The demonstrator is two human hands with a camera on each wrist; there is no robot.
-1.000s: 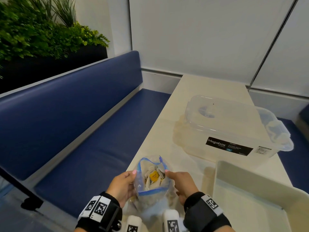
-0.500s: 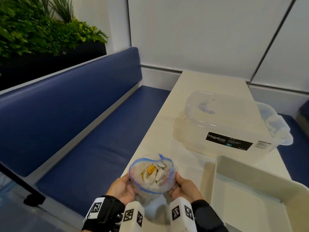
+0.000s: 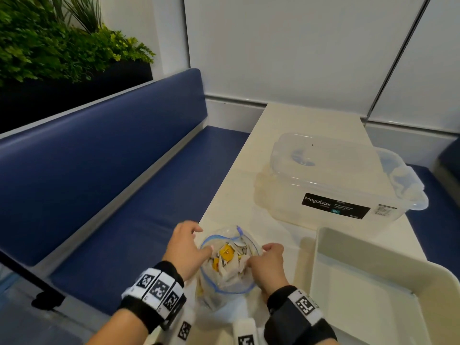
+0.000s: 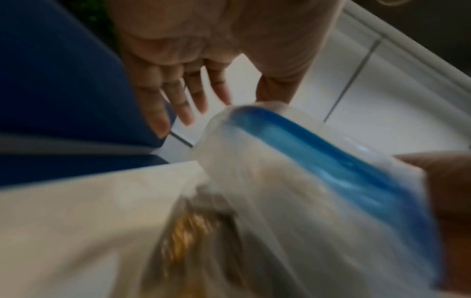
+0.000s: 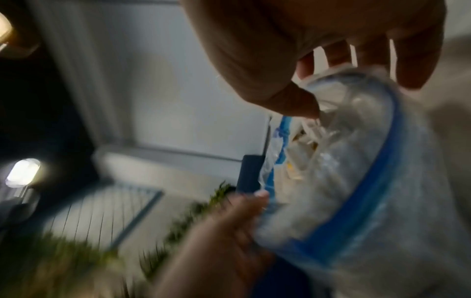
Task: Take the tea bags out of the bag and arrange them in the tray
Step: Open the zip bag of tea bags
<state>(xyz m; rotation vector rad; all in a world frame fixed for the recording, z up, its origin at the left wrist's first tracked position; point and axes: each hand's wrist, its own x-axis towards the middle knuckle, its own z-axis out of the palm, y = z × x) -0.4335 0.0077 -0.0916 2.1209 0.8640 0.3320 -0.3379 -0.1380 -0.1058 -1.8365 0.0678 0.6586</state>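
Early stage: zip bag (image 3: 227, 265) at lower centre stands open, tea bags (image 3: 227, 253) all inside, right hand (image 3: 267, 265) pinching its rim, left hand (image 3: 185, 247) loose-fingered beside it, tray (image 3: 373, 267) lower right holds nothing yet.

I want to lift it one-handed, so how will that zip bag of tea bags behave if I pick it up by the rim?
The zip bag looks like thin clear film, so it will probably sag and fold. The tea bags lie loose, likely light but shifting. Its mouth is open, so tipping may spill them.
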